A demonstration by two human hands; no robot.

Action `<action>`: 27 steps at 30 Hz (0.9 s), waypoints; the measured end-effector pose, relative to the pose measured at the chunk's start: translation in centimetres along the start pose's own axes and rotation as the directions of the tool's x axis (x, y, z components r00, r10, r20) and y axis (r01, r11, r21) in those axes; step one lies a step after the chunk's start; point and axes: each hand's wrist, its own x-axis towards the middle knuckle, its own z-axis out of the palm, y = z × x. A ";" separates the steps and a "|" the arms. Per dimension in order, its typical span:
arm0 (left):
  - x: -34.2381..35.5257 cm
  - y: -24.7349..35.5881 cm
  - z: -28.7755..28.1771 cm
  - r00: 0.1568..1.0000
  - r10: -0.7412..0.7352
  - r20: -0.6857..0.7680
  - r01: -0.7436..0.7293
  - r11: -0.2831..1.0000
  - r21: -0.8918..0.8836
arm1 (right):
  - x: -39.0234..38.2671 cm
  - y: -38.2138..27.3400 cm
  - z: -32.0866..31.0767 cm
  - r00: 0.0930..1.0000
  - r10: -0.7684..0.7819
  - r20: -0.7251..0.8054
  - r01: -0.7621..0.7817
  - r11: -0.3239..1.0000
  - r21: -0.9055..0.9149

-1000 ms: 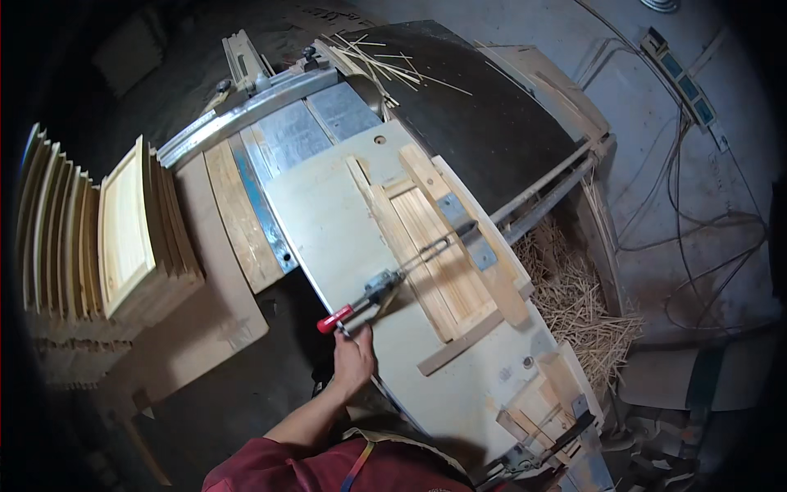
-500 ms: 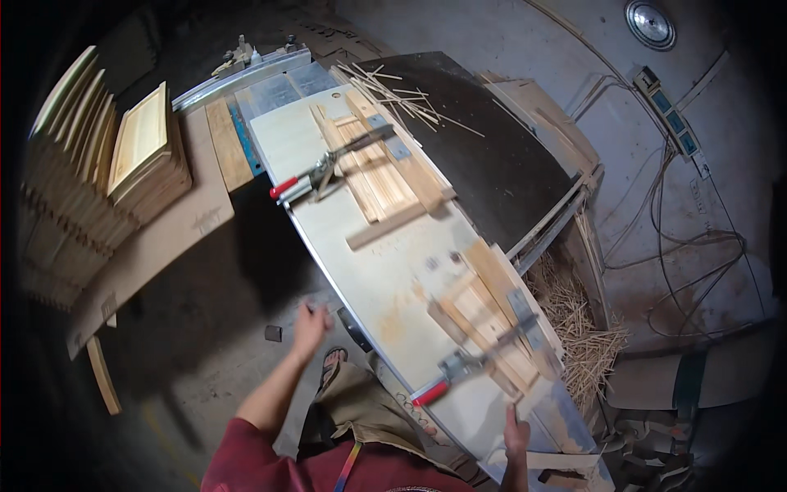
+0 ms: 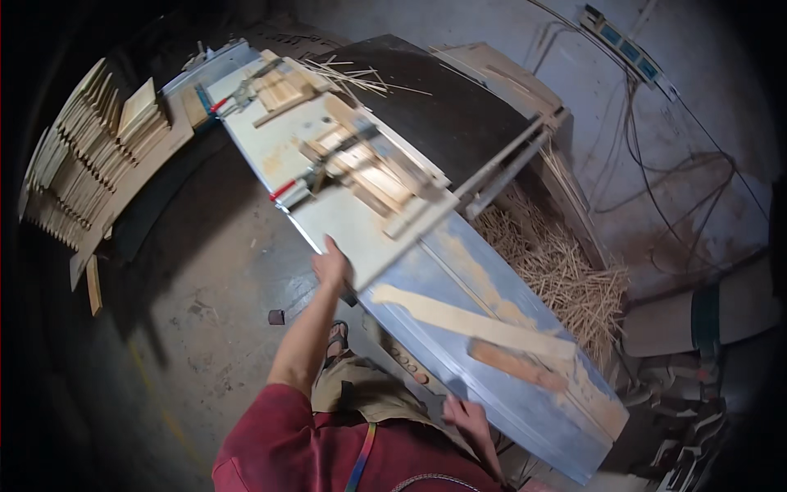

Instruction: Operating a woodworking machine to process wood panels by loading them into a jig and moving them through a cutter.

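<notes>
A pale sliding board (image 3: 361,234) carries two wooden panels, the nearer panel (image 3: 373,176) and the farther panel (image 3: 283,90), each under a red-handled toggle clamp. The near clamp (image 3: 307,182) lies across its panel. My left hand (image 3: 330,266) is closed at the near left edge of the board, thumb pointing up; its other fingers are partly hidden. By the near edge of the bare metal table (image 3: 410,316), my right hand (image 3: 467,414) is curled and slightly blurred, with nothing visible in it. A pale wood strip (image 3: 475,324) and a brown wooden piece (image 3: 516,365) lie on the metal.
Stacked wooden panels (image 3: 90,148) stand on a side board at the left. Thin offcut sticks (image 3: 352,78) lie on the dark tabletop (image 3: 434,107), and a heap of sticks (image 3: 557,275) fills the space beside the table. Cables (image 3: 656,189) hang along the right wall.
The board with its clamped panels has slid away toward the far left, baring the metal table. My left hand has come to its edge; my right hand has left the near panel and drawn back.
</notes>
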 end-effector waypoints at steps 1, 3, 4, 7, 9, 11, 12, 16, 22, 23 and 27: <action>-3.0 1.5 -0.2 0.999 0.036 -0.041 -0.032 0.996 0.083 | -4.5 4.0 -1.3 0.991 0.116 -0.067 -0.093 0.954 0.284; -4.4 2.5 -0.6 0.989 0.054 -0.135 -0.034 0.988 0.148 | -9.2 11.8 -3.0 0.935 0.330 -0.126 -0.251 0.871 0.422; -2.0 1.5 -0.4 0.978 0.070 -0.198 -0.033 0.983 0.182 | -10.8 13.4 -4.2 0.905 0.387 -0.177 -0.221 0.783 0.582; 0.7 1.7 1.5 0.980 0.088 -0.180 -0.039 0.966 0.256 | -7.8 26.9 -6.8 0.942 0.321 -0.097 0.036 0.192 0.981; 0.8 2.1 3.2 0.982 0.070 -0.174 -0.028 0.972 0.235 | -3.8 27.4 -7.4 0.867 0.431 -0.251 0.214 0.131 0.968; 2.4 1.3 4.8 0.984 0.089 -0.157 -0.047 0.967 0.252 | 2.0 30.0 -8.6 0.836 0.389 -0.387 0.365 0.132 0.922; 3.3 0.9 5.5 0.986 0.096 -0.136 -0.057 0.963 0.265 | 4.8 31.8 -8.5 0.837 0.389 -0.384 0.369 0.115 0.922; 5.8 -0.5 8.5 0.983 0.138 -0.122 -0.100 0.956 0.274 | 14.6 38.5 -10.9 0.707 0.476 -0.524 0.595 0.002 0.804; 9.6 -3.6 11.0 0.985 0.164 -0.050 -0.137 0.928 0.347 | 20.2 45.4 -12.9 0.481 0.568 -0.668 0.787 0.055 0.614; 10.3 -4.0 12.6 0.975 0.218 -0.050 -0.185 0.913 0.364 | 20.1 43.9 -13.0 0.455 0.587 -0.670 0.802 0.057 0.595; 21.6 -5.6 7.1 0.908 0.412 -0.075 -0.294 0.755 0.586 | 21.7 39.6 -11.5 0.319 0.872 -0.371 0.476 0.191 0.858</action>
